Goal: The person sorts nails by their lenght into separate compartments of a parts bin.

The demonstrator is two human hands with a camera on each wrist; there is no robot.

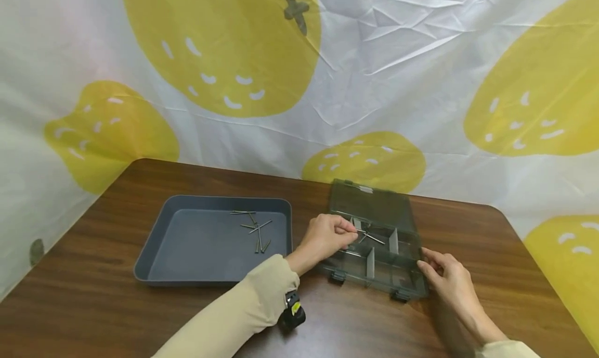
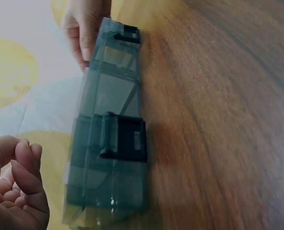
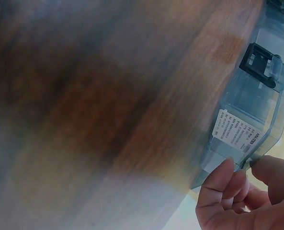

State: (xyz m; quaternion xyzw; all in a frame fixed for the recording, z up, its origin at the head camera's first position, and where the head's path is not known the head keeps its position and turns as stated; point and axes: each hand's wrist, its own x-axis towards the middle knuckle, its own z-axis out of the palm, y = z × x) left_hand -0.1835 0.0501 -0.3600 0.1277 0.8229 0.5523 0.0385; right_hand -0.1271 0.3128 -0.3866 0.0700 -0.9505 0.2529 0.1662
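Observation:
An organizer box (image 1: 398,275) of see-through dark green plastic lies with its lid (image 1: 374,204) tipped back. Over its back left compartment, my left hand (image 1: 327,238) pinches what looks like a thin nail (image 1: 360,231) with its fingertips. More silver nails (image 1: 374,238) lie crossed in that compartment. At the box's right side my right hand (image 1: 449,282) holds the wall between thumb and fingers; the right wrist view shows the fingers (image 3: 223,179) at the corner beside a white label (image 3: 235,130). In the left wrist view, the nail cannot be made out at the pinched left hand (image 2: 17,182).
Left of the box stands a shallow grey tray (image 1: 182,282) with several loose nails (image 1: 257,230) in its right half. Two black latches (image 1: 337,276) project from the box's front. A lemon-patterned cloth (image 1: 262,139) hangs behind the brown wooden table (image 1: 365,327).

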